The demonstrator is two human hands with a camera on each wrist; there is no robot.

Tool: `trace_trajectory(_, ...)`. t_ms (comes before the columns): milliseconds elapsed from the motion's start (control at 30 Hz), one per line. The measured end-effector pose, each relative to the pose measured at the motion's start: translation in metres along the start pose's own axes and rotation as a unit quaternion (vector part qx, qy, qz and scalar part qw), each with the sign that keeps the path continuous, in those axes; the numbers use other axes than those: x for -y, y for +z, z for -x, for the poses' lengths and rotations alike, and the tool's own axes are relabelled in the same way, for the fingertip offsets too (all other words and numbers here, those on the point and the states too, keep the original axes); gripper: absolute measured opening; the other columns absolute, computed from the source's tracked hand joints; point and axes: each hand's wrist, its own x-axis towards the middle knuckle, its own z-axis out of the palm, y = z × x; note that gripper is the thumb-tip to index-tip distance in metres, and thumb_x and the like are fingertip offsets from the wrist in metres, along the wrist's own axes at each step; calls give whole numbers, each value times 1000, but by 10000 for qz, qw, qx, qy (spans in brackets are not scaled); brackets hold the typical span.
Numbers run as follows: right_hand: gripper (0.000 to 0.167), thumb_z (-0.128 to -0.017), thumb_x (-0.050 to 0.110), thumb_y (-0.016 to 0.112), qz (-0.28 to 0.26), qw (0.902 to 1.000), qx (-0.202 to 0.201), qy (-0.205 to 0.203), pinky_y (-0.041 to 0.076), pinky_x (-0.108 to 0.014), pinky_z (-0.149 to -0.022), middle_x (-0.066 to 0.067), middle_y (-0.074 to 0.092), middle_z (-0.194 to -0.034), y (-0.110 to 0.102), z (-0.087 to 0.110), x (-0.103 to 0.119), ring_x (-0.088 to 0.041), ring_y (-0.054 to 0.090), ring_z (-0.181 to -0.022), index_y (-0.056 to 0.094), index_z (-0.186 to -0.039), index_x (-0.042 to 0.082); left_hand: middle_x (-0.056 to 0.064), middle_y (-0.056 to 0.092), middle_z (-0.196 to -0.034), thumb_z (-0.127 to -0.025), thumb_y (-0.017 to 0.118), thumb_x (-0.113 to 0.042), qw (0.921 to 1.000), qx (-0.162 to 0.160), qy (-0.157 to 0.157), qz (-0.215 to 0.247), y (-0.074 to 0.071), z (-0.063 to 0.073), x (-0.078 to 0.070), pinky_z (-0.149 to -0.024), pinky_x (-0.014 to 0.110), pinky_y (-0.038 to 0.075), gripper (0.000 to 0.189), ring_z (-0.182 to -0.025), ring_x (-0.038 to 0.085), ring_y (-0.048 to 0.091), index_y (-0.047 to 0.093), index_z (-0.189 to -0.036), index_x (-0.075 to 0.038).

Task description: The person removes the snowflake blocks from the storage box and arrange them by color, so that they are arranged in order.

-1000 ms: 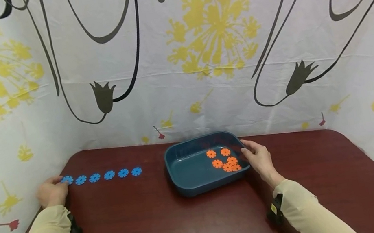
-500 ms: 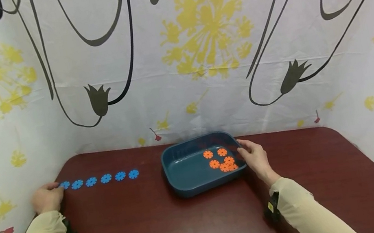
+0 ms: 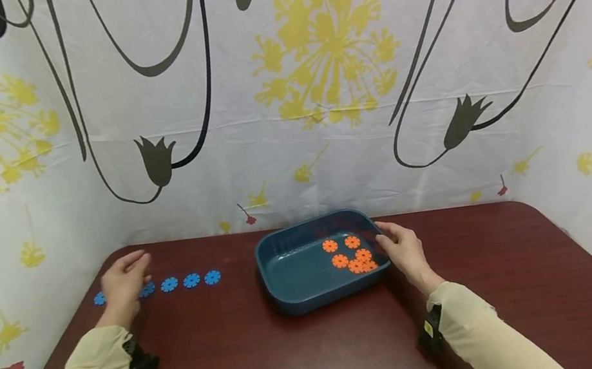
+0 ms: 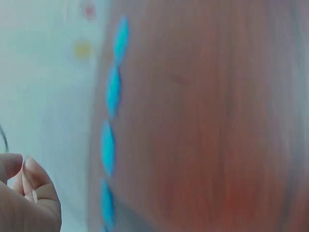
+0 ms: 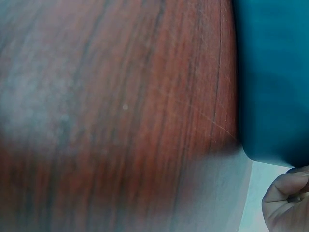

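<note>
Blue notched discs [image 3: 169, 285] lie in a straight row at the back left of the table, partly covered by my left hand [image 3: 123, 285] in the head view. That hand is raised over the row, its fingers loosely bent. In the left wrist view, nothing shows between thumb and fingers [image 4: 41, 186], and the blue discs [image 4: 108, 147] lie off to their right. My right hand [image 3: 406, 251] pinches the right rim of a dark teal tray [image 3: 297, 295]. Several orange notched discs [image 3: 340, 261] lie inside at its right end, some overlapping. The right wrist view shows the tray's side [image 5: 275, 87] beside my fingers.
The dark red wooden table [image 3: 325, 356] has rounded back corners. A white patterned cloth [image 3: 247, 173] hangs directly behind it and along both sides. The tray stands near the table's back edge, to the right of the blue row.
My left hand has let go of the leftmost blue disc, lifted and moved right over the row. My right hand stays at the tray's rim. The head view shifted slightly.
</note>
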Motion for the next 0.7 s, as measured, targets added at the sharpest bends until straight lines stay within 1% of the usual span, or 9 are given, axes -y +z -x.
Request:
trace_trajectory(67,37,-98,15,51,-8,10000,19,0,55,-38,-82,-22,61,-114,0,0,0,-32,64,-101,51,-135,10,-3,64,-96,-94,57,-30,9989,425,180,88,20,10,-14,-65,20,54,48,-62,-5,58,51,-133,-2)
trace_trajectory(133,38,-98,15,50,-4,10000,36,-9,54,-38,-82,-22,61,-115,-1,0,0,-32,64,-101,51,-135,10,6,65,-106,-94,57,-30,9956,857,343,186,40,21,-28,-70,21,54,47,-68,-4,60,51,-133,-3)
trace_trajectory(200,38,-98,15,50,-6,10000,41,-14,55,-38,-82,-22,61,-115,-1,0,0,-32,64,-101,51,-135,10,16,64,-114,-94,58,-26,9898,1269,528,362,61,33,-41,-72,22,55,45,-75,0,62,52,-131,-2)
trace_trajectory(267,38,-98,15,50,-6,10000,36,-9,55,-38,-82,-22,61,-114,-2,0,0,-32,63,-101,51,-135,10,21,61,-118,-94,59,-22,9826,1641,616,613,82,46,-52,-74,24,55,41,-80,7,64,54,-129,-1)
trace_trajectory(367,37,-98,15,50,1,10000,18,0,55,-37,-81,-22,61,-112,-2,0,1,-33,63,-100,51,-135,10,23,62,-117,-92,60,-16,9698,2110,696,1006,113,66,-66,-75,26,55,36,-84,14,65,57,-124,0)
trace_trajectory(467,37,-98,15,51,-19,10000,20,21,55,-37,-81,-23,61,-110,-3,0,1,-33,63,-99,52,-135,10,23,63,-114,-91,62,-12,9592,2445,726,1222,140,85,-77,-75,30,55,32,-84,18,66,60,-120,0)
trace_trajectory(567,37,-98,15,51,-52,10000,17,32,55,-38,-82,-23,61,-110,-2,0,0,-33,62,-100,52,-135,10,21,66,-109,-90,64,-11,9531,2671,773,1199,165,99,-82,-76,36,56,30,-84,22,66,62,-118,-1)
trace_trajectory(700,37,-98,14,51,-58,10000,9,29,55,-38,-81,-23,61,-110,0,0,0,-33,63,-100,52,-134,10,16,67,-104,-89,65,-11,9486,2922,647,1029,192,111,-83,-82,43,54,29,-90,29,66,63,-116,-3)
